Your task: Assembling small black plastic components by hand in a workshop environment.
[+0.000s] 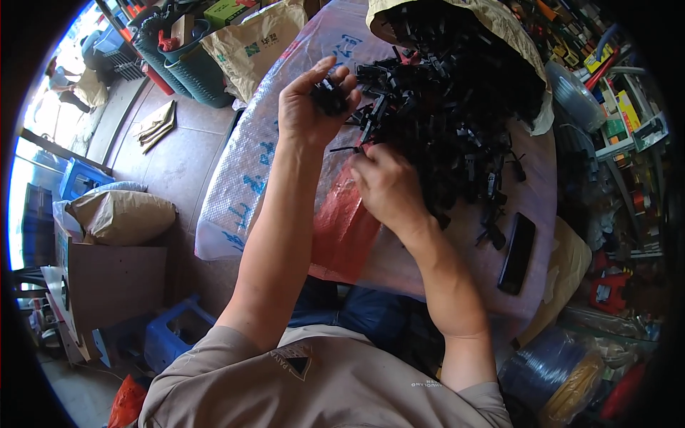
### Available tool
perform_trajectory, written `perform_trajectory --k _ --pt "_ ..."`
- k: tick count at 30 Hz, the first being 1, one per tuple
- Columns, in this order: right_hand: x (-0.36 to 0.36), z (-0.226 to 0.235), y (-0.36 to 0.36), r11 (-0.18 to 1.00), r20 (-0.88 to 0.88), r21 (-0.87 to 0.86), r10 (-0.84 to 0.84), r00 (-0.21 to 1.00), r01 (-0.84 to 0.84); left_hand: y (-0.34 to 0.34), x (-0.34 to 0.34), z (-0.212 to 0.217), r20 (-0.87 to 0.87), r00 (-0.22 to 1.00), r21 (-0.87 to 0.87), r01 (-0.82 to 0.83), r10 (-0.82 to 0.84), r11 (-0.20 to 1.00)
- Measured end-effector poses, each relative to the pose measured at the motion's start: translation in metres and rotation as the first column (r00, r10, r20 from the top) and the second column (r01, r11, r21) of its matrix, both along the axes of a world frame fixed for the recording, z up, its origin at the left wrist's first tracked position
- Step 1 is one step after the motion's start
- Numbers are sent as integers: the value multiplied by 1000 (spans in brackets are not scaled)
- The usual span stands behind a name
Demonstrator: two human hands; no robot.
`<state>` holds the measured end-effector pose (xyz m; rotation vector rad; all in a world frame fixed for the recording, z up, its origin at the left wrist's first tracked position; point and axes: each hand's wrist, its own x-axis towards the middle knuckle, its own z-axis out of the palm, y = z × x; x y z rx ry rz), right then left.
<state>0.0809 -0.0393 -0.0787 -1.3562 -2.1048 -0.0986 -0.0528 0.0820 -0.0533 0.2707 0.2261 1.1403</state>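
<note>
My left hand is raised palm up over the table's left side, its fingers curled round several small black plastic pieces. Just below and to the right, my right hand has thumb and forefinger pinched on one black plastic piece, from which a thin strip sticks out to the left. Beyond both hands spreads a big heap of similar black pieces, spilling from the mouth of a paper-lined sack. Their exact kind I cannot make out. Under them, a white woven plastic sheet with a red band covers the table.
A black phone lies at the table's right edge. Left of the table stand a printed paper sack, dark green baskets, a blue stool and a full brown sack. Crowded shelves line the right. Two people are outside, far left.
</note>
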Motion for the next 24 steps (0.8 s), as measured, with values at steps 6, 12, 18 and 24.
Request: perform_trajectory --k 6,12,18,24 --pt "49 29 -5 974 -650 -227 -164 742 16 -12 15 0 -558 826 327 128 82 936" --pt "84 39 -3 987 -936 -114 -69 345 -112 -43 35 22 -809 547 503 453 215 736" --pt "89 34 1 994 -961 -58 -30 274 -96 -50 42 22 -798 487 558 373 355 741" --pt "81 33 -2 990 -958 -77 -40 284 -119 -67 54 27 -771 504 614 426 389 665"
